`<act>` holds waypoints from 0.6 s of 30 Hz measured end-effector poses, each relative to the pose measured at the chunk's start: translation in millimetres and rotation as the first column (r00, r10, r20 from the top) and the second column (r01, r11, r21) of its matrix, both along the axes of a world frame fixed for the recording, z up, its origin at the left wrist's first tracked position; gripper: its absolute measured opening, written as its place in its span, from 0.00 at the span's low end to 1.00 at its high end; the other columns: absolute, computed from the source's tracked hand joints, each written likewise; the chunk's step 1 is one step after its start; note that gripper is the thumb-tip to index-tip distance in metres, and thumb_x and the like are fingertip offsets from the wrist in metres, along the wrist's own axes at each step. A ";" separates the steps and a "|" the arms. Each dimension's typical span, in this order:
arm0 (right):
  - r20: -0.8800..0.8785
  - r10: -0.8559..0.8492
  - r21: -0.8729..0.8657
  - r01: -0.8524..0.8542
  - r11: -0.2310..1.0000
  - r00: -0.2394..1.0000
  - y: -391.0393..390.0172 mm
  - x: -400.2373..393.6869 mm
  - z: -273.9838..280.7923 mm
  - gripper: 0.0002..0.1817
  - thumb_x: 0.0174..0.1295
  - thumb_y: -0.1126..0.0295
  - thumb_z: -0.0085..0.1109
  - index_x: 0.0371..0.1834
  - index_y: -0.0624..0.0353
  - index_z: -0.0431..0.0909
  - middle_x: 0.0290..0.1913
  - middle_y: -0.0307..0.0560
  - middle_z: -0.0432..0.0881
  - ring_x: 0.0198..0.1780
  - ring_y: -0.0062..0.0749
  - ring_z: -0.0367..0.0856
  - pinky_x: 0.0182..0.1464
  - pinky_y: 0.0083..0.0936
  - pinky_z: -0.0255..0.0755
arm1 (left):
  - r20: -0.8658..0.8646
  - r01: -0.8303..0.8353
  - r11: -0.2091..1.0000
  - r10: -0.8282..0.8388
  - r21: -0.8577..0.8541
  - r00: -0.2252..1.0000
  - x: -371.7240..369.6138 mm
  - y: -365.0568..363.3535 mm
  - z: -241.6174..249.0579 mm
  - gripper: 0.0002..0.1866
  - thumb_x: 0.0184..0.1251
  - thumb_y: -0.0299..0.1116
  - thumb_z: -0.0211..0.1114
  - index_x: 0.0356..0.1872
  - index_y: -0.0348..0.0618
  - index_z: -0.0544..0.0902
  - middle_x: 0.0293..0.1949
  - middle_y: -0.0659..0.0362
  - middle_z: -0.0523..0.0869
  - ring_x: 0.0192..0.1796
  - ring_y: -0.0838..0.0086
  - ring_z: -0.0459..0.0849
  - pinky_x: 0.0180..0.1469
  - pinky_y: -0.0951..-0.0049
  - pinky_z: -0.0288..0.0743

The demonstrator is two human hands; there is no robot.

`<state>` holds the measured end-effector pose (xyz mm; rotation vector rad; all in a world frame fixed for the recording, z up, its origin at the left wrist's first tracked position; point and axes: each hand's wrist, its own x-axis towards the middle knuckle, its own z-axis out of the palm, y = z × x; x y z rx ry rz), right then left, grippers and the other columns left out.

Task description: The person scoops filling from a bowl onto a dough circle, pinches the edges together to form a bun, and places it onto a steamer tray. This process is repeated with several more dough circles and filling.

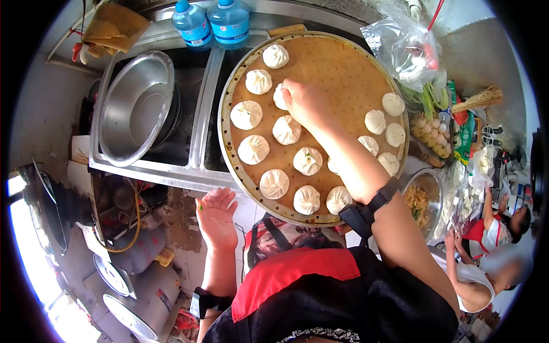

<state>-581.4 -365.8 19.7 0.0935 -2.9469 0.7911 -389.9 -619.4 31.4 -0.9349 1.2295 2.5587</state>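
Observation:
My right hand [307, 103] reaches over a large round steamer tray [340, 66], its fingers closed on a white bun [279, 96] that touches or sits just above the tray. Pleated buns surround it: one lower right [286, 130], one to the left [258, 82] and another higher up [275, 56]. Smooth, rounder pieces such as this one [375, 122] lie near the tray's right edge. Some are partly hidden by my forearm. Off the tray's lower left, my left hand [218, 217] is held palm up with fingers apart and nothing in it; a small green bit sticks to the thumb.
Left of the tray, a metal basin [137, 108] rests on the steel stove [197, 137]. Two blue bottles [229, 23] stand behind. At right are a bowl of filling [420, 200], eggs [430, 134] and a plastic bag [406, 51]. Two people [486, 274] work farther right.

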 end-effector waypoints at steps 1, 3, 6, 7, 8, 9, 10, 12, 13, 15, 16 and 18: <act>0.038 -0.004 -0.028 0.006 1.000 0.999 0.5 -0.1 -0.5 0.10 0.63 0.61 0.52 0.34 0.55 0.74 0.26 0.54 0.81 0.31 0.52 0.80 0.33 0.45 0.71 | -0.002 0.001 1.000 -0.001 -0.002 1.000 0.2 0.5 0.8 0.26 0.68 0.59 0.47 0.46 0.46 0.77 0.47 0.58 0.82 0.50 0.68 0.78 0.52 0.66 0.69; 0.113 -0.013 -0.082 0.023 0.996 0.993 3.1 1.0 2.6 0.12 0.63 0.59 0.52 0.39 0.55 0.76 0.26 0.53 0.81 0.31 0.50 0.81 0.33 0.43 0.72 | -0.007 0.002 1.000 -0.002 -0.002 1.000 0.9 1.2 2.0 0.26 0.68 0.59 0.48 0.46 0.46 0.77 0.47 0.58 0.82 0.50 0.68 0.78 0.52 0.66 0.69; 0.081 -0.198 -0.361 0.214 0.908 0.977 27.2 21.3 22.7 0.18 0.65 0.55 0.51 0.49 0.56 0.77 0.31 0.54 0.84 0.34 0.46 0.84 0.36 0.39 0.75 | -0.010 0.004 1.000 -0.004 0.012 1.000 3.5 4.1 3.6 0.26 0.69 0.58 0.47 0.46 0.45 0.76 0.47 0.57 0.82 0.50 0.67 0.78 0.53 0.66 0.68; -0.090 -0.235 -0.425 0.176 0.888 0.968 49.9 26.1 -2.9 0.20 0.65 0.56 0.53 0.55 0.57 0.76 0.36 0.54 0.85 0.36 0.41 0.85 0.39 0.34 0.76 | -0.011 0.004 1.000 -0.004 0.023 1.000 3.5 5.7 3.4 0.25 0.70 0.58 0.46 0.46 0.45 0.76 0.47 0.56 0.82 0.50 0.66 0.78 0.52 0.66 0.68; -0.122 -0.261 -0.473 0.175 0.863 0.957 67.6 38.1 -2.4 0.18 0.65 0.59 0.55 0.53 0.57 0.77 0.37 0.53 0.85 0.36 0.38 0.85 0.39 0.31 0.76 | -0.015 0.008 0.999 -0.007 0.034 1.000 2.7 8.3 3.2 0.25 0.71 0.57 0.45 0.46 0.44 0.76 0.47 0.55 0.81 0.50 0.65 0.78 0.52 0.66 0.68; -0.153 -0.293 -0.518 0.176 0.837 0.944 83.9 55.6 2.3 0.16 0.64 0.62 0.58 0.51 0.58 0.77 0.39 0.53 0.85 0.35 0.36 0.85 0.38 0.29 0.76 | -0.024 0.026 0.998 -0.025 0.049 0.999 2.0 11.0 2.9 0.25 0.71 0.57 0.45 0.46 0.45 0.76 0.47 0.55 0.82 0.50 0.65 0.78 0.52 0.65 0.68; -0.116 -0.301 -0.480 0.212 0.851 0.947 103.9 75.9 8.8 0.14 0.63 0.65 0.59 0.50 0.58 0.78 0.38 0.50 0.85 0.33 0.32 0.83 0.37 0.26 0.76 | -0.030 0.052 0.997 -0.050 0.065 0.998 1.9 13.4 2.3 0.25 0.71 0.57 0.44 0.46 0.45 0.76 0.47 0.56 0.82 0.50 0.64 0.78 0.53 0.65 0.67; -0.053 -0.352 -0.439 0.294 0.849 0.935 136.3 122.2 17.3 0.12 0.62 0.68 0.61 0.46 0.59 0.79 0.33 0.44 0.85 0.30 0.23 0.80 0.34 0.21 0.74 | -0.072 0.124 0.982 -0.115 0.141 0.991 1.5 18.5 2.6 0.25 0.72 0.55 0.42 0.47 0.45 0.77 0.48 0.56 0.82 0.50 0.64 0.78 0.54 0.64 0.66; -0.064 -0.365 -0.466 0.296 0.834 0.929 150.8 149.0 17.5 0.11 0.62 0.68 0.60 0.45 0.59 0.79 0.30 0.42 0.83 0.29 0.21 0.79 0.34 0.20 0.74 | -0.092 0.150 0.980 -0.139 0.127 0.986 1.0 21.6 -2.5 0.25 0.73 0.54 0.41 0.47 0.44 0.77 0.48 0.55 0.82 0.50 0.64 0.78 0.55 0.62 0.66; -0.070 -0.465 -0.461 0.385 0.799 0.882 175.2 206.8 36.0 0.09 0.63 0.69 0.58 0.43 0.60 0.80 0.30 0.44 0.83 0.29 0.22 0.80 0.34 0.23 0.74 | -0.178 0.250 0.965 -0.233 0.074 0.956 0.0 36.8 5.2 0.25 0.74 0.53 0.40 0.47 0.44 0.77 0.48 0.55 0.82 0.52 0.63 0.78 0.56 0.58 0.65; -0.073 -0.519 -0.437 0.441 0.784 0.852 190.4 238.6 49.3 0.09 0.63 0.70 0.58 0.43 0.60 0.80 0.30 0.43 0.83 0.29 0.22 0.80 0.35 0.23 0.74 | -0.183 0.324 0.946 -0.319 0.000 0.930 1.4 41.0 8.7 0.25 0.73 0.54 0.40 0.48 0.44 0.77 0.49 0.55 0.81 0.54 0.63 0.76 0.56 0.58 0.65; -0.075 -0.668 -0.429 0.581 0.692 0.741 224.4 302.4 69.6 0.09 0.63 0.71 0.58 0.44 0.61 0.80 0.31 0.40 0.82 0.31 0.20 0.79 0.36 0.21 0.73 | -0.093 0.342 0.939 -0.342 -0.009 0.935 4.9 60.0 21.1 0.27 0.71 0.58 0.42 0.49 0.46 0.76 0.50 0.55 0.81 0.55 0.63 0.75 0.60 0.58 0.62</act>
